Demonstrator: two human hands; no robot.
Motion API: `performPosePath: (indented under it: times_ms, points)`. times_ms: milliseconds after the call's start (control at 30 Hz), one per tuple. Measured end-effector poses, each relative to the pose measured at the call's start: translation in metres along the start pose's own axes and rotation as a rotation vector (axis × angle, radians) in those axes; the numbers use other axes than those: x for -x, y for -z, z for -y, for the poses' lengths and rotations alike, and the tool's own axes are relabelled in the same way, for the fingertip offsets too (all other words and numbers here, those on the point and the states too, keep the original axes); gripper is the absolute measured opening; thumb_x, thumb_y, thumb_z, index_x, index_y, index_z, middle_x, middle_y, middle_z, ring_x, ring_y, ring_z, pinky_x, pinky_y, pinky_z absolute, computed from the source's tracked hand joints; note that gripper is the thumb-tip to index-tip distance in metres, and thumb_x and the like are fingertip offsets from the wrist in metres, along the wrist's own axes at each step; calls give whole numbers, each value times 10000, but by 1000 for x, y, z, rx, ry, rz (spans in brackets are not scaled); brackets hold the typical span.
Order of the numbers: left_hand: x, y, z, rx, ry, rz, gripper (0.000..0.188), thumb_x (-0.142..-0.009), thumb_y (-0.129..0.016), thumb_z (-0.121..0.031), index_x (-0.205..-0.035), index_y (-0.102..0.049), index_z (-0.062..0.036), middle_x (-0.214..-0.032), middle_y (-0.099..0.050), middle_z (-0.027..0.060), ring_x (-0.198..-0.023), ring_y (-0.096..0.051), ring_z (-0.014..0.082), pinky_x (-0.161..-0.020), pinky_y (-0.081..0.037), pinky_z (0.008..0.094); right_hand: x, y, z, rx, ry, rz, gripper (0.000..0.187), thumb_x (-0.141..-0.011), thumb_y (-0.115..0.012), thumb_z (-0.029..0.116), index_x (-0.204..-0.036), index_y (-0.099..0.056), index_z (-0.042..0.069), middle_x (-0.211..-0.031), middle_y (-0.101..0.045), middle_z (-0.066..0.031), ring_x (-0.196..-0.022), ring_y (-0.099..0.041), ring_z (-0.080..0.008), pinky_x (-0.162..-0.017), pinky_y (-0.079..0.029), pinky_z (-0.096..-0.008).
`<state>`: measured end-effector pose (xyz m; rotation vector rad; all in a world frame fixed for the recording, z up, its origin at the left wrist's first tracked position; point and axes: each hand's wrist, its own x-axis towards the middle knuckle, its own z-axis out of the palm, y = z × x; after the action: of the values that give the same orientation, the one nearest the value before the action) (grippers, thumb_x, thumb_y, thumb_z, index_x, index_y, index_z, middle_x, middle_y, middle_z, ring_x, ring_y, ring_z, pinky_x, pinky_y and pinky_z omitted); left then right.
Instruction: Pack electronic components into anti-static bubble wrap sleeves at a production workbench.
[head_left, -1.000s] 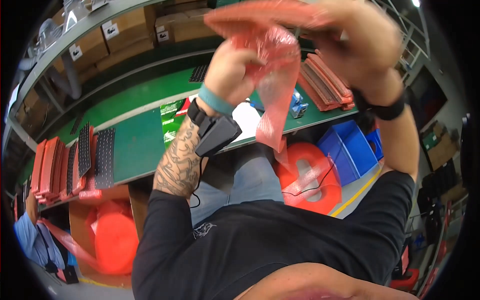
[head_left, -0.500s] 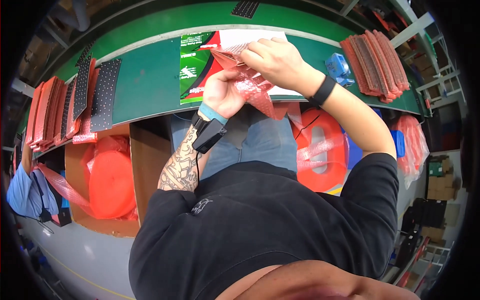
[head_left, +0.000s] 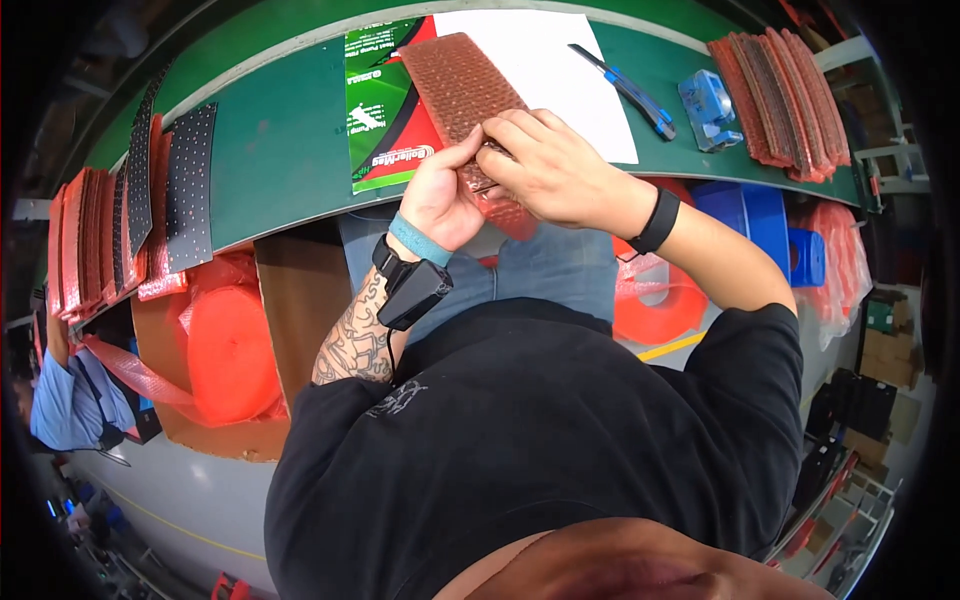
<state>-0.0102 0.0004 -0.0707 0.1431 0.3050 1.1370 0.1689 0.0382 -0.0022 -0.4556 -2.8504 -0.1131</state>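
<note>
Left hand [head_left: 445, 203] and right hand [head_left: 550, 170] clamp a red, oblong bubble-wrap packet [head_left: 463, 85], apparently near its five-o'clock end.

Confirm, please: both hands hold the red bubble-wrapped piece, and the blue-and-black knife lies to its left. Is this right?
Only the side is wrong: in the head view, the blue-and-black knife lies to the right of the red bubble-wrapped piece, which the left hand and right hand both hold.
</note>
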Motion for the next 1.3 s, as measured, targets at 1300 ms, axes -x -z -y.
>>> performPosePath:
  times_ms: [1300]
  points:
    - [-63, -46, -54, -558, -545, -24, 338, -983, -558, -14, -1317, -538, 31, -1281, -627, 172, -1135, -646, 305, -1013, -543, 454, 374, -72, -9, -1351, -1176, 292, 252, -832, -825, 194, -895, -663, 12, -919, -684, -39, -856, -664, -114, -799, -554, -308]
